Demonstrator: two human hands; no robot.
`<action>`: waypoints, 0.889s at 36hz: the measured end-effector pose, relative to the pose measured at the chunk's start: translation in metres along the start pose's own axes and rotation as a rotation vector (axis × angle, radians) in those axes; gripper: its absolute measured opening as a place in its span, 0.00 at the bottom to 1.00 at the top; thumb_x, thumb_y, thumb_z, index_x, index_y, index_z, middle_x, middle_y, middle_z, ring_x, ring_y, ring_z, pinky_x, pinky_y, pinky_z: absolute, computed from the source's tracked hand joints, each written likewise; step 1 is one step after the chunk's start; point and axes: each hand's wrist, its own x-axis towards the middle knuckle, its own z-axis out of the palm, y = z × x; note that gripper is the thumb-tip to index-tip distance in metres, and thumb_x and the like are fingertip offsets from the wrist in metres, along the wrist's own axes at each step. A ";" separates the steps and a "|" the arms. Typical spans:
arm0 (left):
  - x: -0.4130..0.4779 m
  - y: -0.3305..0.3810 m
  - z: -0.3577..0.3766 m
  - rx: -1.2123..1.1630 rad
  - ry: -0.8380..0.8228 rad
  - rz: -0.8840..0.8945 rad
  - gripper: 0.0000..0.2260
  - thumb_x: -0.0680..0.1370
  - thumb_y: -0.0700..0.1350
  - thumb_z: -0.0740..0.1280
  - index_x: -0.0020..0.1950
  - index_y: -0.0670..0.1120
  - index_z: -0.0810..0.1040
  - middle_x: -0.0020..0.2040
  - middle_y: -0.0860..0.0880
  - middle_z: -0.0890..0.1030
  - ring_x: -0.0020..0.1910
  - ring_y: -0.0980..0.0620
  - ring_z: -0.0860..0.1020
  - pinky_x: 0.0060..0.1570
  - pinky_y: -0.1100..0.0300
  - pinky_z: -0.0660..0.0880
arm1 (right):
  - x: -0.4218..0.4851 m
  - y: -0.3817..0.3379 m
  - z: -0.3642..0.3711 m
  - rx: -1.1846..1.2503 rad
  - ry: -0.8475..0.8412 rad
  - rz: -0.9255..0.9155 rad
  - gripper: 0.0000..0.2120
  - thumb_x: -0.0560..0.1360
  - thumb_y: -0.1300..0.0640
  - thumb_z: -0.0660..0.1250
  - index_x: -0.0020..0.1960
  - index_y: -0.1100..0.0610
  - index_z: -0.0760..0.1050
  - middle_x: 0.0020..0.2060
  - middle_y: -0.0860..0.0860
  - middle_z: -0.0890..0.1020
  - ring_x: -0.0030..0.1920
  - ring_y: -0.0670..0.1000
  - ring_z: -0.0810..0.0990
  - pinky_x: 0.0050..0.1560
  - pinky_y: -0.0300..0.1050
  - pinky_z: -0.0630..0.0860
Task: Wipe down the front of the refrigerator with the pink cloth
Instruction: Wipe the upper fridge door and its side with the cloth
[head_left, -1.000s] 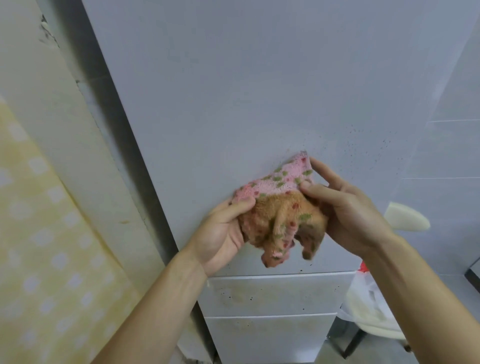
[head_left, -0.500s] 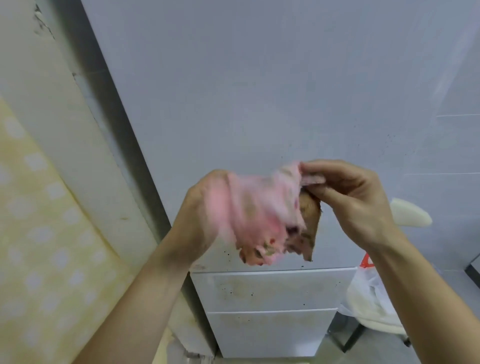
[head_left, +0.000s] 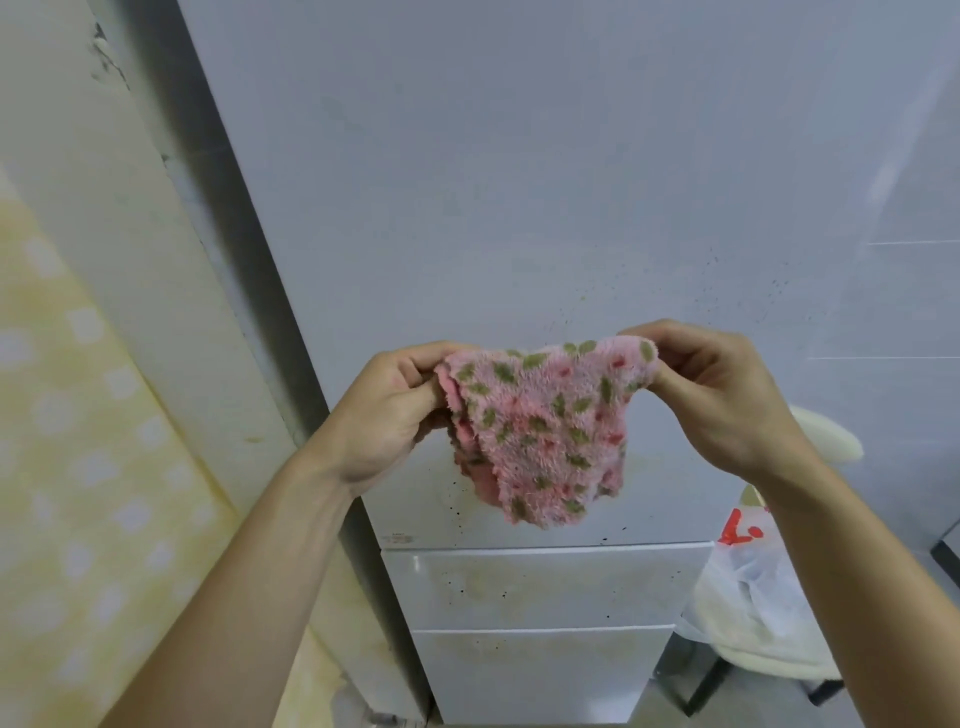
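Left hand and right hand each pinch a top corner of the fluffy pink cloth with green spots; it hangs between them, before the speckled white refrigerator door.

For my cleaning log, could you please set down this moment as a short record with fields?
cloth: pink cloth, green-spotted, spread open, hanging between both hands
left hand: pinches its upper left corner
right hand: pinches its upper right corner
refrigerator: pale front with dark specks; lower drawers stained yellowish
contact: cannot tell whether the cloth touches the refrigerator
nearby: white plastic bag, red print, at right
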 end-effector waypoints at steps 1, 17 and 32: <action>0.000 0.002 0.000 -0.003 -0.016 -0.004 0.13 0.77 0.41 0.67 0.53 0.51 0.89 0.51 0.48 0.88 0.52 0.52 0.86 0.49 0.64 0.80 | 0.000 0.000 -0.001 0.032 -0.019 -0.005 0.08 0.78 0.57 0.69 0.54 0.56 0.84 0.48 0.51 0.89 0.48 0.51 0.87 0.52 0.41 0.82; -0.002 -0.002 0.014 -0.243 0.005 -0.312 0.20 0.88 0.50 0.52 0.68 0.44 0.80 0.65 0.44 0.84 0.66 0.46 0.82 0.65 0.46 0.78 | -0.006 0.002 0.037 0.421 0.028 0.494 0.36 0.79 0.27 0.51 0.56 0.57 0.80 0.53 0.53 0.87 0.56 0.54 0.86 0.56 0.49 0.81; -0.007 -0.009 0.001 0.016 0.572 -0.064 0.11 0.85 0.37 0.60 0.51 0.42 0.82 0.46 0.46 0.86 0.46 0.49 0.85 0.51 0.51 0.83 | 0.000 -0.040 0.085 0.490 0.423 0.261 0.07 0.73 0.57 0.77 0.48 0.54 0.82 0.44 0.52 0.86 0.47 0.58 0.87 0.50 0.58 0.84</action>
